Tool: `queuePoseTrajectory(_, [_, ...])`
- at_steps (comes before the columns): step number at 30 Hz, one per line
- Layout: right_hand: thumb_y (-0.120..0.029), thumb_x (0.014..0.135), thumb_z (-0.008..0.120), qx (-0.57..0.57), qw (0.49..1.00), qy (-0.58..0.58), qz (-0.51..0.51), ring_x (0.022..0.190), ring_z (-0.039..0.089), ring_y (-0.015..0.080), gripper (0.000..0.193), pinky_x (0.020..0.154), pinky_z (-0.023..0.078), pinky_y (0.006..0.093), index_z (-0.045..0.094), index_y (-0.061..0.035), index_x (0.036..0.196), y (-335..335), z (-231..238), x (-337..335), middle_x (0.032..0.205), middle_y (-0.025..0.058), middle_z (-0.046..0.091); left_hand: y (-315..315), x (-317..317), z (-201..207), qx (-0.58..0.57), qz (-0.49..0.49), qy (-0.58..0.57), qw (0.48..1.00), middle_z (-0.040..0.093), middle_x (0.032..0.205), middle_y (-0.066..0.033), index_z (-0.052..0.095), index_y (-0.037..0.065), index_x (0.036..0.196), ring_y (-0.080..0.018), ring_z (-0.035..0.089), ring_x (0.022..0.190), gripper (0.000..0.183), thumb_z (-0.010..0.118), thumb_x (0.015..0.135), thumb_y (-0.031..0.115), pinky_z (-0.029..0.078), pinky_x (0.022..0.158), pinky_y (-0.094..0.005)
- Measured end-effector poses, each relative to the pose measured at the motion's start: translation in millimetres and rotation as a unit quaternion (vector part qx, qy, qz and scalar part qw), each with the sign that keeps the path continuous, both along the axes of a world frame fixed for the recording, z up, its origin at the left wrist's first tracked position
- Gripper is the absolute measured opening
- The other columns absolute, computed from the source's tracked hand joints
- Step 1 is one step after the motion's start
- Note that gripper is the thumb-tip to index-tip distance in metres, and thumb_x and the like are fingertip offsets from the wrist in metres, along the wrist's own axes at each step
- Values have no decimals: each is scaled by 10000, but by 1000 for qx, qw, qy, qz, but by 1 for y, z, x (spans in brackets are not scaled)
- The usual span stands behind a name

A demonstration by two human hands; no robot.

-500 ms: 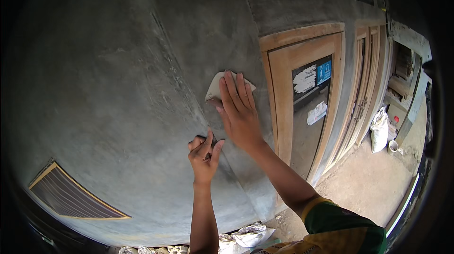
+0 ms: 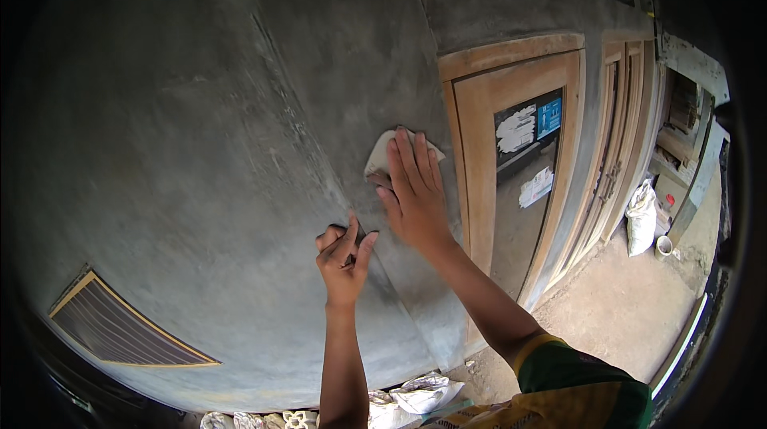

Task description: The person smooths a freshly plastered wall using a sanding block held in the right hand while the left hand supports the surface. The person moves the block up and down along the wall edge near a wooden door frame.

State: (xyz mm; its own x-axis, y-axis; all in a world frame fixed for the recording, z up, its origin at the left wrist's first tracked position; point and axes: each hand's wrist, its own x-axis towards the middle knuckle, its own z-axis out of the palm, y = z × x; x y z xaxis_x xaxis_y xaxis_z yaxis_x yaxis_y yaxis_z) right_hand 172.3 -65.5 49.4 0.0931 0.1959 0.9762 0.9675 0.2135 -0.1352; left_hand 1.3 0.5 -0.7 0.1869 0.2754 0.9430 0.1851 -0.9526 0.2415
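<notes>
Head view: the right hand (image 2: 414, 197) presses a pale sheet of sandpaper (image 2: 382, 154) flat against the grey plastered wall (image 2: 200, 149), fingers spread, no pinching grip. The left hand (image 2: 343, 257), just below, curls loosely, its grip seemingly holding nothing. Even pressure with the palm flat would likely serve best. Close on the right, the wooden door frame (image 2: 467, 149) limits strokes; white sacks (image 2: 419, 393) lie below

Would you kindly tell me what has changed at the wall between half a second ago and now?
Hardly anything: the right hand stays pressed flat on the pale sheet against the grey wall, perhaps shifted very slightly. The left hand remains just below it with its fingers curled at the wall. The wooden door and vent are unchanged.
</notes>
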Motion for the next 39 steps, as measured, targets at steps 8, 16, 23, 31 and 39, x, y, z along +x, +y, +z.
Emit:
queuePoseTrajectory(8, [-173,1080,650,34,999,-3,12,1663,277,447,741,1337,262,584,325,-6,1725,22,19,1,1794,193,333,2,0,0,13,-4,-6,1000,557,610,33,816,-4,1289,-140,536,726,461,943,864,124,360,811,-325])
queuePoseTrajectory(16, [-160,1066,661,-12,1000,-4,18,1653,308,432,724,1337,268,565,360,17,1700,-7,7,-21,1787,192,345,2,0,1,15,-16,-6,1000,550,601,24,808,-15,1297,-148,544,732,466,938,869,115,351,807,-328])
queuePoseTrajectory(23, [-171,1057,679,15,1000,11,3,1655,308,428,741,1335,271,568,365,4,1705,0,7,-10,1792,178,347,1,-1,1,13,-11,-2,1000,564,608,21,809,-24,1288,-149,540,733,459,933,866,104,349,810,-324])
queuePoseTrajectory(31, [-224,995,757,-2,997,-74,13,1649,350,350,786,1343,298,513,426,-21,1678,0,-9,-20,1774,121,400,0,0,2,10,-12,-9,1000,561,605,19,814,-29,1274,-151,548,740,440,926,868,99,367,828,-326])
queuePoseTrajectory(39, [-219,1010,751,-7,996,-83,-14,1641,357,382,768,1330,316,529,428,-30,1681,3,-11,-4,1766,135,413,-1,1,2,-3,-9,-3,1000,551,610,14,815,-25,1275,-155,545,749,445,931,868,112,371,832,-327])
